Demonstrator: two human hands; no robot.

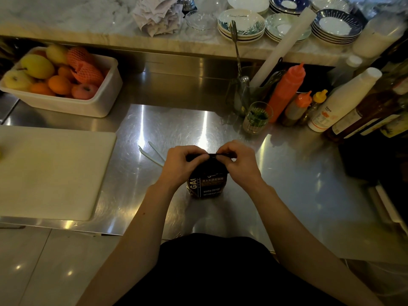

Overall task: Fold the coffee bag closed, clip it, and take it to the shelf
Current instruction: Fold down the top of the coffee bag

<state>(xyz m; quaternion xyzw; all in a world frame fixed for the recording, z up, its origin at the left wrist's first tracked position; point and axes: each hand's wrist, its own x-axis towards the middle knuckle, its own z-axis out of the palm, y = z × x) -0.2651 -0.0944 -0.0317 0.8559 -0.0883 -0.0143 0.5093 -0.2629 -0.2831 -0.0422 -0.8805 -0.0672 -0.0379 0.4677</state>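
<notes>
A dark coffee bag [208, 184] with white lettering stands upright on the steel counter [298, 173], just in front of me. My left hand [180, 164] pinches the left end of the bag's flattened top edge. My right hand [239, 161] pinches the right end of that same edge. Between the two hands the top shows as a thin dark strip. A pale, long clip [152, 152] lies open on the counter just left of and behind my left hand, untouched.
A white cutting board [48, 171] lies at the left. A white tub of fruit [64, 80] stands at the back left. Squeeze bottles [287, 89], a glass [256, 118] and other bottles crowd the back right. Stacked plates [242, 25] sit on the raised marble ledge.
</notes>
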